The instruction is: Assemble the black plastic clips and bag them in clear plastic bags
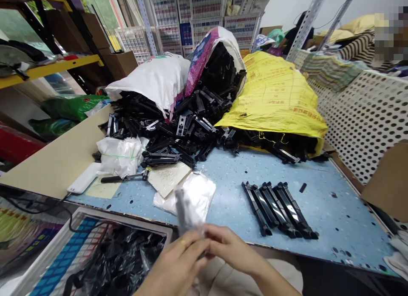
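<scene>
In front of me at the table's near edge, my left hand (180, 257) is closed around a long dark plastic part (182, 209), blurred by motion and apparently inside a clear plastic bag. My right hand (231, 247) meets it from the right, its fingers pinched at the bag's near end; the exact grip is partly hidden. Just beyond the hands lies a stack of clear plastic bags (204, 194). To the right, several black plastic parts (277, 211) are lined up side by side on the blue table (219, 168).
Loose black parts (191, 130) spill from white sacks (153, 77) and a yellow sack (277, 92). A screwdriver-like tool (124, 177), bundled bags (121, 156) and a tan board (168, 177) lie left. A crate (76, 215) of bagged parts stands below left. Another person is far back.
</scene>
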Tool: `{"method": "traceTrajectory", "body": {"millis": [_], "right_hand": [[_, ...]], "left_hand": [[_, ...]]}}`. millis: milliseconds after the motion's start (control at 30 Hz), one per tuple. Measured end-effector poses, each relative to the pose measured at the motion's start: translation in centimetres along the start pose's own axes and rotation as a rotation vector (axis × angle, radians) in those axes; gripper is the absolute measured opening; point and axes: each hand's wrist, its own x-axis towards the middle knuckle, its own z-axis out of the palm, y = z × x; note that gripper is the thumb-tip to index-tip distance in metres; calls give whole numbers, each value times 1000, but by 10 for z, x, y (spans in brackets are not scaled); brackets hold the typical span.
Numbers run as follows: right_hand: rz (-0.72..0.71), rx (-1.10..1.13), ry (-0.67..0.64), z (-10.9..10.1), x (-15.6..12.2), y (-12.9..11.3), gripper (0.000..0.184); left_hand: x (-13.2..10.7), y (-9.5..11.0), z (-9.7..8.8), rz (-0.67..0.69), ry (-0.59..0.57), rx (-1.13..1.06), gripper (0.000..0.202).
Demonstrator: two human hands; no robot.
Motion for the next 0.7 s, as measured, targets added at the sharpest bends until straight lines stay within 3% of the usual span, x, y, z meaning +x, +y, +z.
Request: {"method": "traceTrajectory", "body": {"millis": [67,133,200,233,300,333,433,533,600,700], "right_hand": [[30,-214,45,-20,-14,-8,40],[1,-657,340,-54,-29,-12,37],[27,-1156,663,-92,-43,-11,33],[62,-1367,744,-108,-49,-8,32],[110,-1683,770,-130,-57,1,32],[111,-1781,738,-135,-59,6,33],[68,-1902,654,-130,-59,19,42],[39,-1856,639,-119,-51,27,49],[19,-1761,661,-119,-47,29,47],[-1,-1476,685,-130,-46,30,39]], "left_hand": [[-30,-20,-17,-143,-114,3,34],[-55,-49,-30,-304,-171,66,30],[-69,-80,-35,-490,-153,199,28],[-71,-92,-34,-590,-133,275,30],[-67,-108,-27,-733,-89,377,34],[-59,-110,-22,-740,-65,375,33],[-18,-93,-2,-494,84,192,28],[41,-64,24,-212,382,101,28],[78,-53,40,-180,493,129,21],[113,-55,51,-222,497,78,9]]}}
